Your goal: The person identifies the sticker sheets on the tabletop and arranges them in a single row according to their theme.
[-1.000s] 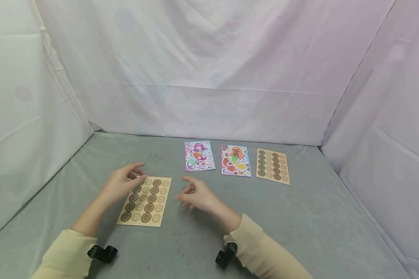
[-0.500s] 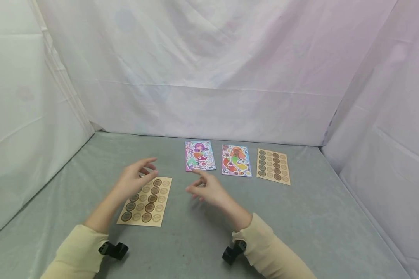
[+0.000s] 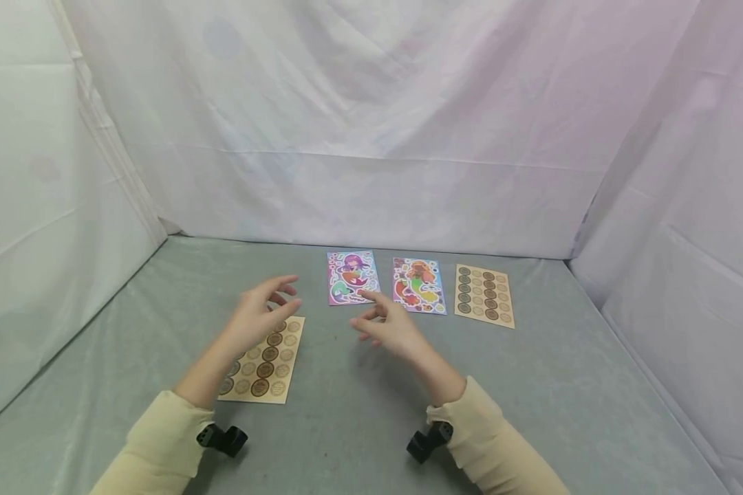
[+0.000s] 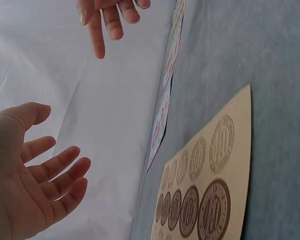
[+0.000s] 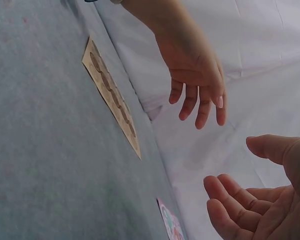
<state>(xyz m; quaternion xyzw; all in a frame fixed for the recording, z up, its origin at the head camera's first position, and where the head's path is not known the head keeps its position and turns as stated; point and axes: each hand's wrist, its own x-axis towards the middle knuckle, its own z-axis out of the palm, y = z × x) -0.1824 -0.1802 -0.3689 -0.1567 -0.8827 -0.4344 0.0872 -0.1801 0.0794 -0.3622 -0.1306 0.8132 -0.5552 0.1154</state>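
My clock: on the head feed I put 12 at the back drape and 6 toward the person.
Left hand: I see it raised over the far end of the near tan sheet, thumb well apart from loosely bent fingers, holding nothing.
Right hand: I see it off the table too, at 3 o'clock from the left, thumb and fingers apart and grasping nothing.
Near tan sheet: flat at 6 o'clock from the left hand, with rows of dark and pale round stickers; the hand and wrist hide part of it from me.
Purple-haired mermaid sheet: at 11 o'clock from the right hand, whose forefinger overlaps its near edge in my head view.
Orange-haired mermaid sheet: at 1 o'clock from the right hand.
Far tan sheet: at 3 o'clock from the orange-haired one, also bearing round stickers.
Table: grey cloth under all four sheets.
Forearms: pale yellow sleeves, each with a black wrist camera.
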